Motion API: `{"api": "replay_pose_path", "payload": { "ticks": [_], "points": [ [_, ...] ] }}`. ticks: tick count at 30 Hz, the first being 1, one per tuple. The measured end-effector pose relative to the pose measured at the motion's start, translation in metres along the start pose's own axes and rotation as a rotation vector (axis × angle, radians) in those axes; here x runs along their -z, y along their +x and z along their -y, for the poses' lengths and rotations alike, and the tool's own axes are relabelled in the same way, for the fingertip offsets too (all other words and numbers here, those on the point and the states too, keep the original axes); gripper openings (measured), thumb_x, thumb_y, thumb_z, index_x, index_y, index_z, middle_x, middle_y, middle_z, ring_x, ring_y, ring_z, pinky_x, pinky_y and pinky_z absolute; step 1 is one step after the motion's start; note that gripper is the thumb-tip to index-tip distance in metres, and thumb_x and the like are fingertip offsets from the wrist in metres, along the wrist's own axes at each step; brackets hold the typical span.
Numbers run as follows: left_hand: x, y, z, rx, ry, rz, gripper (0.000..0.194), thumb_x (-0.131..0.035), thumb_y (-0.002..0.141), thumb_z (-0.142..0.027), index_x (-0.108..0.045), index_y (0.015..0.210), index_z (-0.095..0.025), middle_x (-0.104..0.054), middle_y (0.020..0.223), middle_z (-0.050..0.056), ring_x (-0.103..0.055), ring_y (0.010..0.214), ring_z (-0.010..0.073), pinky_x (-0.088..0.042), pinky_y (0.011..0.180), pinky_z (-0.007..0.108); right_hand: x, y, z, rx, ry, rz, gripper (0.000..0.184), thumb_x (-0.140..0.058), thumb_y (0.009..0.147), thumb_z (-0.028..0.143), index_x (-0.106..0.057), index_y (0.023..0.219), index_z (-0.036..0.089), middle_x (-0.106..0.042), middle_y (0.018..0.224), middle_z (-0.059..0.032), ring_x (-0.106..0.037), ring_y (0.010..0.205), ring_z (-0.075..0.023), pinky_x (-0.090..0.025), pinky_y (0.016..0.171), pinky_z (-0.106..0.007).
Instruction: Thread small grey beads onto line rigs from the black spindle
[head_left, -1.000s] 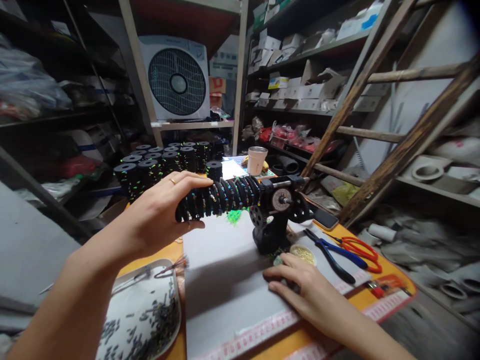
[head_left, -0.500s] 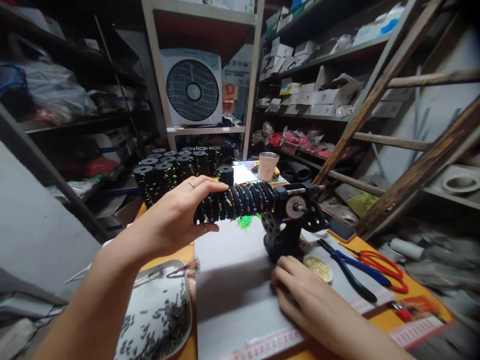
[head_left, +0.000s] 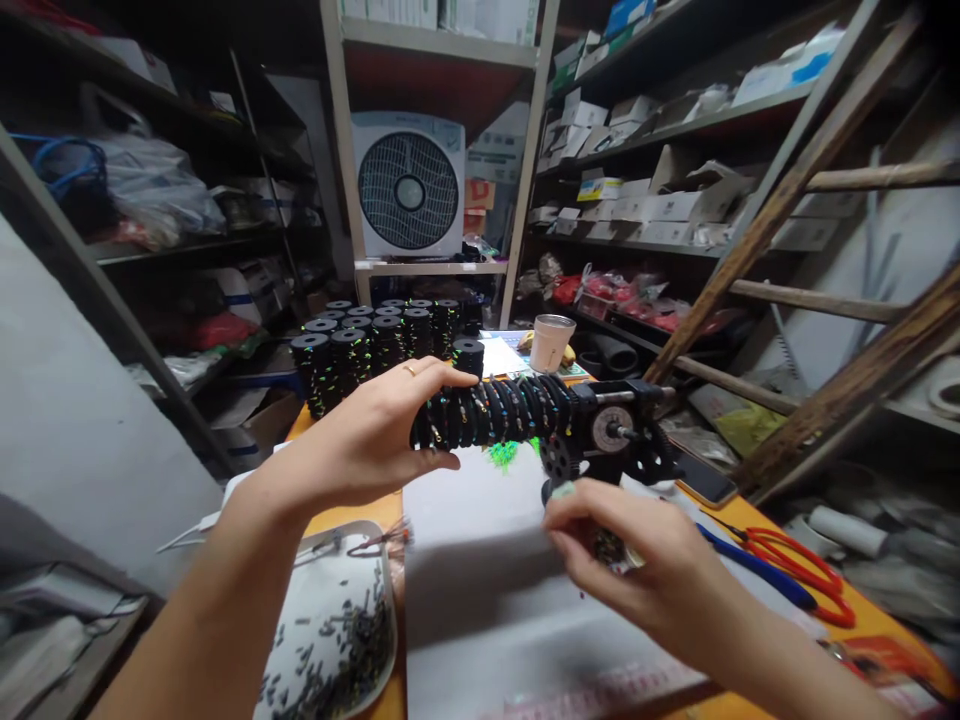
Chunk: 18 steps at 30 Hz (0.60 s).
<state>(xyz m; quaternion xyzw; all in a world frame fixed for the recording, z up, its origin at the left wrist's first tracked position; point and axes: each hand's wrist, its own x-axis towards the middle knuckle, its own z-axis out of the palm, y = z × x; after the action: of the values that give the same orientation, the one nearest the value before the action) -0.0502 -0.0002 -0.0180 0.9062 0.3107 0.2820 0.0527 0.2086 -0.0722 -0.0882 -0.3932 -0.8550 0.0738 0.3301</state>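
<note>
My left hand (head_left: 367, 430) is closed around the left end of a black ridged roll (head_left: 502, 410) dotted with small coloured bits. The roll lies level and joins a black geared device with a round dial (head_left: 613, 430) at its right end. My right hand (head_left: 637, 550) is raised in front of the device's base, thumb and forefinger pinched together. Something dark shows at those fingertips, but I cannot make out whether they hold it. The right hand mostly hides a small dish (head_left: 628, 560). Bright green strands (head_left: 504, 455) lie beyond the roll.
A white tray (head_left: 391, 620) of small dark pieces sits at left. Several black spools (head_left: 349, 345) stand behind, near a cup (head_left: 552, 343). Orange-handled scissors (head_left: 806, 565), blue-handled pliers (head_left: 757, 568) and a phone (head_left: 709, 485) lie at right. A box fan (head_left: 409, 190) faces me.
My right hand has risen from the paper towards the device and its fingers have drawn into a pinch. My left hand keeps its hold on the roll. The whole view has shifted slightly.
</note>
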Motion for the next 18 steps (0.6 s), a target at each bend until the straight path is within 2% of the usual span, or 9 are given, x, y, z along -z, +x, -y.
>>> {"api": "replay_pose_path", "payload": {
  "ticks": [3,7,11,18],
  "points": [
    [0.002,0.001,-0.002,0.066,-0.043,0.023,0.060,-0.077,0.073,-0.021,-0.050,0.127,-0.021,-0.061,0.123,0.003,-0.057,0.112,0.0192,-0.044,0.095,0.031,0.015,0.028,0.009,0.019,0.126,-0.129,0.012,-0.057,0.085,0.009,-0.059,0.085,0.020,-0.062,0.074,0.0015,-0.059,0.067,-0.0113,-0.047,0.063,-0.023],
    [0.004,0.000,-0.005,0.104,-0.070,0.022,0.058,-0.077,0.073,-0.021,-0.051,0.125,-0.021,-0.062,0.123,0.004,-0.059,0.111,0.0215,-0.046,0.094,0.034,0.018,0.065,0.011,0.074,0.249,-0.315,0.010,-0.064,0.085,0.012,-0.065,0.091,0.020,-0.068,0.082,-0.0006,-0.064,0.073,-0.0133,-0.052,0.069,-0.025],
    [0.004,0.000,-0.006,0.079,-0.066,0.021,0.058,-0.076,0.075,-0.021,-0.050,0.126,-0.022,-0.061,0.124,0.006,-0.058,0.112,0.0232,-0.047,0.094,0.037,0.011,0.086,0.007,0.120,0.267,-0.366,0.006,-0.064,0.089,0.017,-0.068,0.091,0.020,-0.071,0.088,-0.0026,-0.067,0.080,-0.0159,-0.054,0.074,-0.030],
    [0.003,0.001,-0.005,0.067,-0.058,0.036,0.057,-0.075,0.075,-0.019,-0.050,0.126,-0.023,-0.061,0.124,0.005,-0.058,0.112,0.0227,-0.046,0.095,0.037,0.011,0.094,0.007,0.210,0.105,-0.408,0.010,-0.062,0.090,0.013,-0.069,0.089,0.019,-0.066,0.086,-0.0030,-0.063,0.079,-0.0153,-0.051,0.069,-0.029]
  ]
}}
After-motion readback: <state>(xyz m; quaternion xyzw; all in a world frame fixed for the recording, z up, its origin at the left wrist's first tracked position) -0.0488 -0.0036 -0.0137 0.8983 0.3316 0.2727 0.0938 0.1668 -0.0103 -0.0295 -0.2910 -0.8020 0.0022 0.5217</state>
